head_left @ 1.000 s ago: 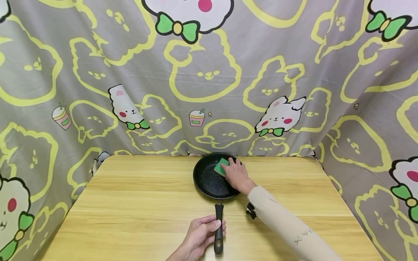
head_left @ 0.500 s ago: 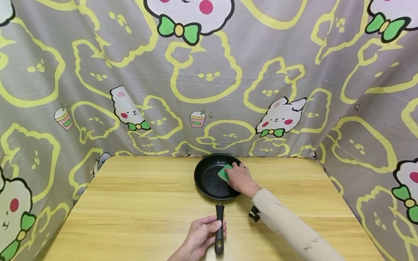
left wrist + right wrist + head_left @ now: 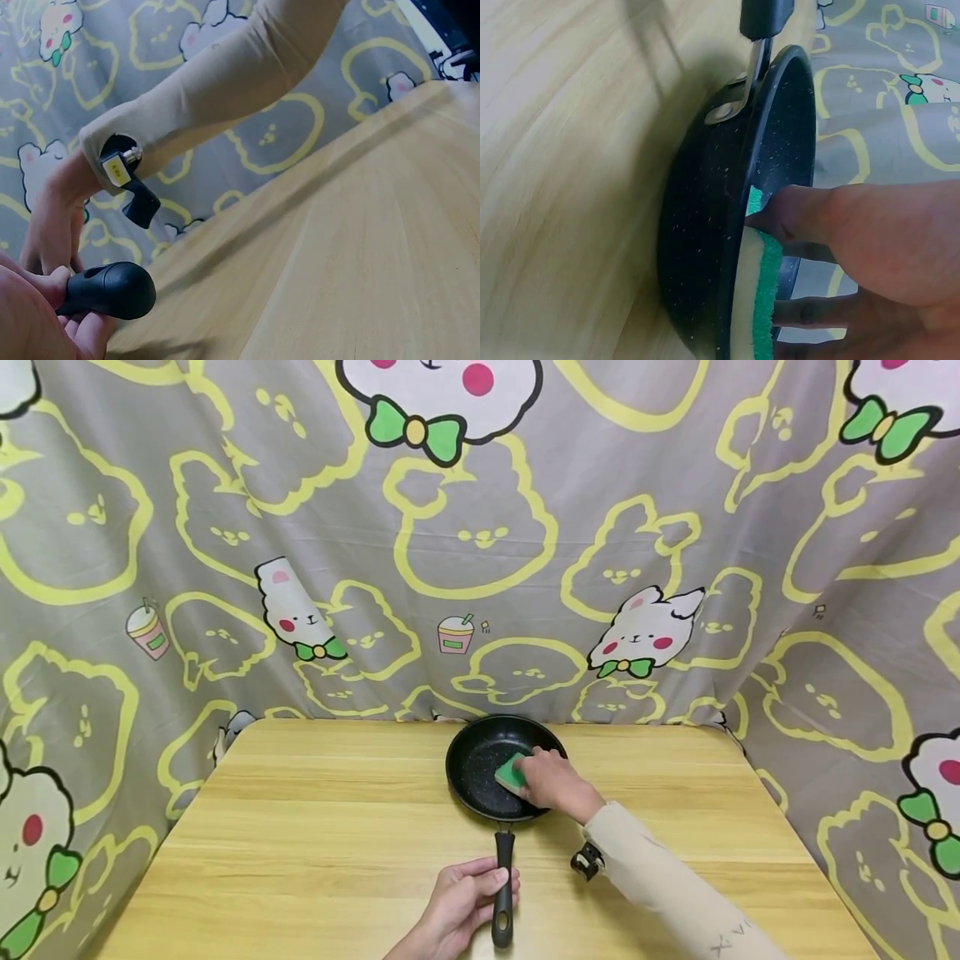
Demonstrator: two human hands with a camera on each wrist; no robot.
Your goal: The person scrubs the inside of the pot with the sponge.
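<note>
A black speckled frying pan (image 3: 472, 772) is at the table's far middle, its handle (image 3: 503, 893) pointing toward me. My left hand (image 3: 465, 897) grips that handle, thumb on top and fingers beneath; the handle's rounded end (image 3: 124, 291) juts out in the left wrist view. Inside the pan, my right hand (image 3: 553, 781) pinches a sponge (image 3: 512, 774) against the cooking surface. The sponge has a green scouring layer (image 3: 765, 292) facing up and a pale layer below, as the right wrist view shows. Part of the sponge is hidden behind the pan's rim and my fingers.
The pan rests on a light wooden table (image 3: 315, 827). A grey curtain (image 3: 337, 527) with yellow cartoon outlines hangs along the back and sides. A small black device (image 3: 587, 861) is strapped at my right wrist, by the beige sleeve (image 3: 667, 877).
My right hand has moved the sponge from the pan's upper part down toward the handle side. My left hand keeps its grip on the handle, and the pan has hardly shifted.
</note>
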